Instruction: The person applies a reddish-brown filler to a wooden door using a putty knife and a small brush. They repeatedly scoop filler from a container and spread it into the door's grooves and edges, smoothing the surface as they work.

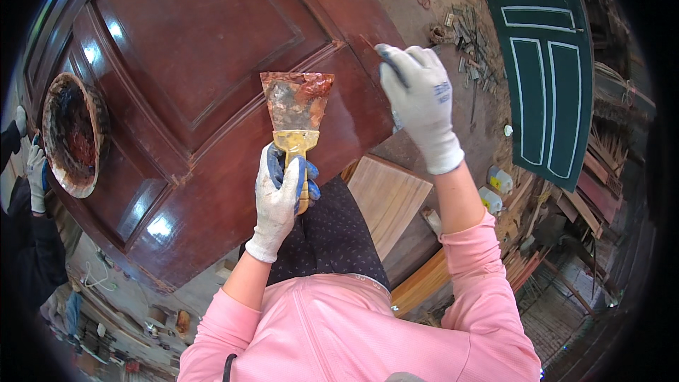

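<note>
Head view: left hand (281, 194) grips putty knife (297, 110) over glossy brown door (184, 64), littered workshop floor (424, 7).

Putty knife (297, 117): wide metal blade smeared with reddish-brown filler, yellow handle, blade pointing up and away from the person, flat face toward the camera, held over the door. Panelled door (191, 71): glossy red-brown wood, raised panels, lying flat, shiny reflections on the surface. Small dark item at the door's right edge (389, 64), possibly a rag or sandpaper, hard to tell.
</note>
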Action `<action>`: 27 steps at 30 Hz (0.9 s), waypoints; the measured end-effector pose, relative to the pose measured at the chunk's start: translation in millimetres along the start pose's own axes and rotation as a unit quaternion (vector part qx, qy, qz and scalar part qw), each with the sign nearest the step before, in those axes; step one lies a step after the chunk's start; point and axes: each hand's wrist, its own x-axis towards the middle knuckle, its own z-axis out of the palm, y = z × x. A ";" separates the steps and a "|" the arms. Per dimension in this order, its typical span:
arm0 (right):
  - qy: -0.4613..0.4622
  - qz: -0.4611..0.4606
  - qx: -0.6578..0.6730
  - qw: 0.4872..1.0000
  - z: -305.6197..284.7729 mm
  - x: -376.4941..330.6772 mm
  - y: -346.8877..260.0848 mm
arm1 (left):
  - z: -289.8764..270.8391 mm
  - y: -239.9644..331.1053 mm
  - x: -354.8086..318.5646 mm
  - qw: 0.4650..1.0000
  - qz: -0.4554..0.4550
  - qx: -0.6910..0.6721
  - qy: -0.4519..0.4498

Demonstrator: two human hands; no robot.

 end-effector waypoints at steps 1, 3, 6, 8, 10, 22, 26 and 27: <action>-0.025 0.042 0.057 0.997 -7.0 0.0 4.4 | -0.9 -0.3 0.0 1.000 0.001 0.003 0.001; -0.057 0.089 0.139 0.985 -19.8 1.2 13.0 | -2.7 0.3 -0.7 1.000 -0.001 0.010 0.000; -0.096 0.178 0.225 0.953 -36.1 1.0 18.5 | -1.6 1.4 -2.2 1.000 -0.003 0.001 0.011; -0.115 0.219 0.279 0.928 -42.9 -0.3 25.7 | -2.8 -3.3 -1.2 1.000 0.001 0.009 0.013; -0.130 0.266 0.351 0.888 -46.6 0.5 32.9 | 0.8 -4.7 -0.4 1.000 0.006 0.016 0.019; -0.304 -0.272 0.278 0.869 -5.5 -18.0 75.9 | 27.2 -17.7 -9.4 0.978 0.085 -0.031 0.186; -0.320 -0.449 0.350 0.757 17.1 -6.1 111.9 | 51.0 -36.5 -14.1 0.923 0.176 -0.117 0.323; -0.324 -0.478 0.361 0.732 17.3 -6.1 113.3 | 60.8 -45.6 -15.3 0.896 0.209 -0.135 0.367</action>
